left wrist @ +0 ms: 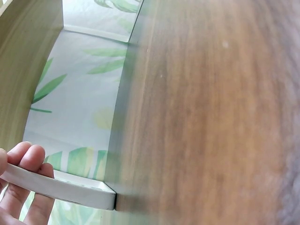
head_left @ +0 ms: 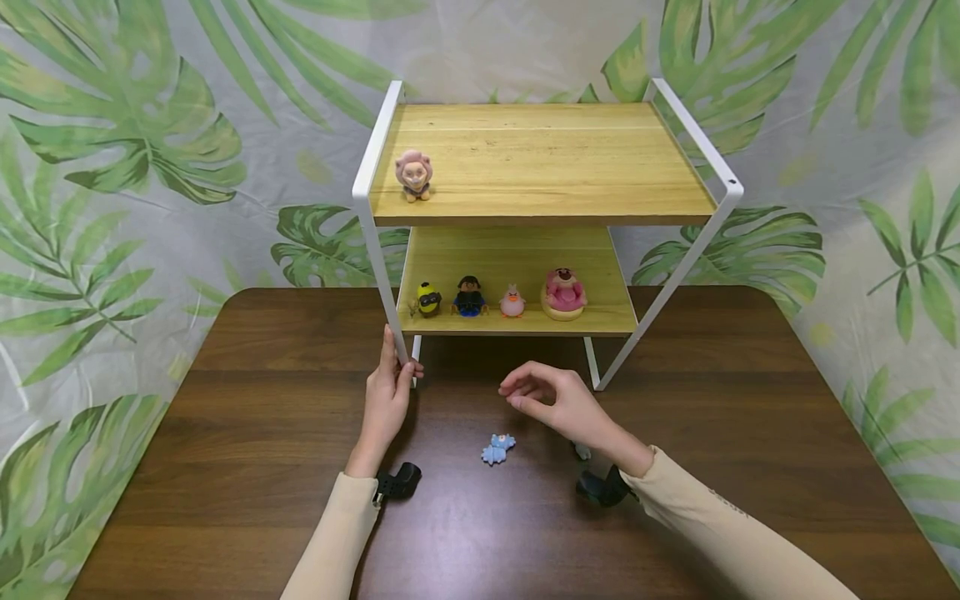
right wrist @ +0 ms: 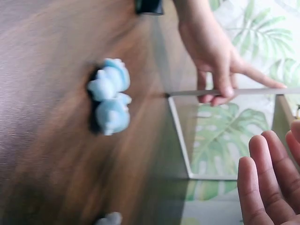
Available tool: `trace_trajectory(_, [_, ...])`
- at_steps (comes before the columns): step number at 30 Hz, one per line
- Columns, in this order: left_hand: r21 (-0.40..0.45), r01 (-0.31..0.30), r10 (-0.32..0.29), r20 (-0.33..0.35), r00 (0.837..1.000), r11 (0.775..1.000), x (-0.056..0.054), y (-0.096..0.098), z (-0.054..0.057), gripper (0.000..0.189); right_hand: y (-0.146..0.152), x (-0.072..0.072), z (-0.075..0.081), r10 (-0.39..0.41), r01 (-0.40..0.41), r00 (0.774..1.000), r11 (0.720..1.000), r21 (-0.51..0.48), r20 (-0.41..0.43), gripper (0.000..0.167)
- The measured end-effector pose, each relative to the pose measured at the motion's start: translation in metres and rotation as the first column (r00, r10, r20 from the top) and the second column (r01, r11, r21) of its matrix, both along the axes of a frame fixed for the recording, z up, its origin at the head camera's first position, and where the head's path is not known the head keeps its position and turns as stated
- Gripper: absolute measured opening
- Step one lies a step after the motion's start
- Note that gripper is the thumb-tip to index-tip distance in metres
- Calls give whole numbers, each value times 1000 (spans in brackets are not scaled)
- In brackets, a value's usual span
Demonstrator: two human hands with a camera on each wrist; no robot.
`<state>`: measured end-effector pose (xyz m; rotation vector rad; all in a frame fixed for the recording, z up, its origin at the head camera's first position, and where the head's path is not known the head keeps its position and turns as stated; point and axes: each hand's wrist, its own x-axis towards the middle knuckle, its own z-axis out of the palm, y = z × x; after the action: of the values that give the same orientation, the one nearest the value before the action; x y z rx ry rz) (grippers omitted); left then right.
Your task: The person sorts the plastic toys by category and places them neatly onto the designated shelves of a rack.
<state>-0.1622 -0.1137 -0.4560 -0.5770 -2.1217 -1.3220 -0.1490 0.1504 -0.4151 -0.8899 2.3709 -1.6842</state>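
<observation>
My left hand grips the white metal leg at the front left of a two-tier wooden shelf. The left wrist view has its fingers around the flat white bar. My right hand hovers over the table in front of the shelf, fingers loosely bent, with nothing seen in it. On the tabletop just below it lies a small light-blue toy figure, two-lobed in the right wrist view. A small greyish thing is partly hidden by the right wrist.
The lower tier holds a yellow figure, a dark-clothed figure, a pink bird and a pink bear in a round seat. A pink lion-like figure stands on the upper tier. Behind hangs a leaf-patterned cloth.
</observation>
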Motion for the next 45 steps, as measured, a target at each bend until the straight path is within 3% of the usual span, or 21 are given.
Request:
trace_trajectory(15, [-1,2,-2,-21,1000,1000,-2,1,1,109,-1,3,-26,10,-13,999,998,67,42,14])
trace_trajectory(28, [-3,1,-1,-13,1000,1000,-1,1,1,110,-4,7,-42,57,-77,993,975,207,103,17])
trace_trajectory(37, [-5,-3,3,-14,1000,1000,-2,1,1,110,-5,11,-53,59,-77,995,961,266,76,16])
trace_trajectory(45, [-7,-2,2,-15,1000,1000,-1,0,-1,109,-10,12,-57,26,-23,1000,931,364,-2,17])
